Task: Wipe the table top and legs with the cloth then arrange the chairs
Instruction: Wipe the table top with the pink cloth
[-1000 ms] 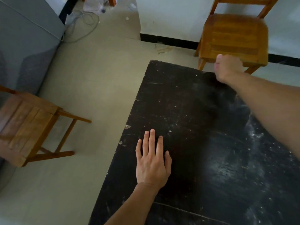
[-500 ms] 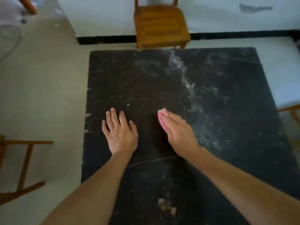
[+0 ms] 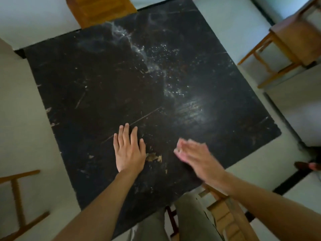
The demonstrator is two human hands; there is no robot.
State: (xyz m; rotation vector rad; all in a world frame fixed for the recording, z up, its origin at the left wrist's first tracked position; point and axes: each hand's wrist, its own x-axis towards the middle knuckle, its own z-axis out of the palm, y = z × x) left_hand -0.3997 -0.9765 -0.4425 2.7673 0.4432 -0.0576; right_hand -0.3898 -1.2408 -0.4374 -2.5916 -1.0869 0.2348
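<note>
At the bottom edge a near chair [image 3: 224, 218] is half hidden under my right forearm. My left hand [image 3: 129, 150] lies flat, fingers straight, on the black table [image 3: 86, 84]. My right hand [image 3: 196, 159], lower centre-right, is blurred. Its fingers look stretched straight over the cloth [image 3: 178, 151], which shows only as a pale pink edge at the fingertips. White dust [image 3: 156, 66] streaks the tabletop's upper middle. A top chair [image 3: 99, 9] and an upper-right chair [image 3: 291, 40] are cropped by the frame.

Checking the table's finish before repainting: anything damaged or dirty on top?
Yes. The table has a chipped patch showing bare wood between the left hand and right hand, and a whitish dusty smear across its middle, not yet wiped.
</note>
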